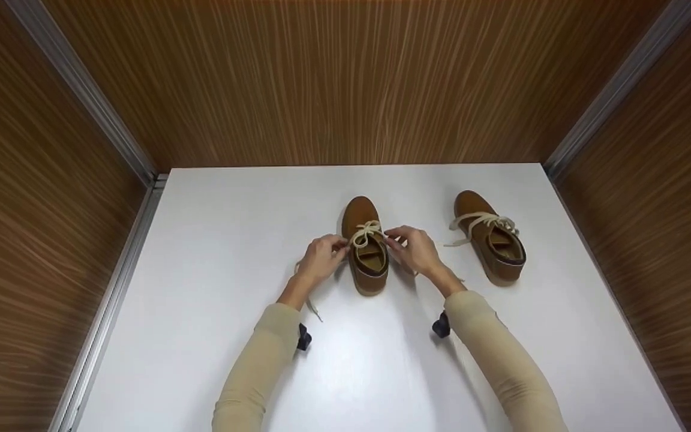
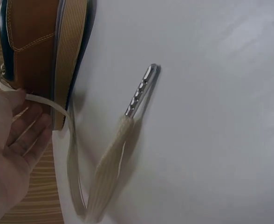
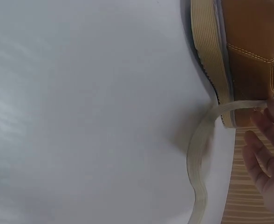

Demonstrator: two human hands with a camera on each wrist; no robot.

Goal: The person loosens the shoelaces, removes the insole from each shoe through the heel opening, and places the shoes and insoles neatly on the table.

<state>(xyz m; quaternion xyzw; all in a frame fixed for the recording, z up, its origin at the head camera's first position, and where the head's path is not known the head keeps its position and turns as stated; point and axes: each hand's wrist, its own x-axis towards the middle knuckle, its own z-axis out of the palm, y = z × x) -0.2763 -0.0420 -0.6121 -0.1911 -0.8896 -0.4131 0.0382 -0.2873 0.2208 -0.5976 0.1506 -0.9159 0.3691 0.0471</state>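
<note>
A brown shoe [image 1: 360,211] stands on the white table, toe pointing away, with a cream shoelace [image 1: 368,229] looped in a bow over its tongue. At the shoe's left side my left hand [image 1: 321,257] pinches one part of the lace between thumb and finger. That lace's loose end, with a metal tip [image 2: 140,91], lies on the table in the left wrist view. On the right side my right hand [image 1: 415,249] pinches the other part of the lace [image 3: 197,144], which trails down to the table. The remaining fingers of both hands are loosely bent.
A second brown shoe [image 1: 503,264] stands to the right, its laces [image 1: 468,217] hanging loose over its left side. Wood-patterned panels [image 1: 345,84] enclose the white table [image 1: 231,210] at the back and both sides, with metal rails at the corners.
</note>
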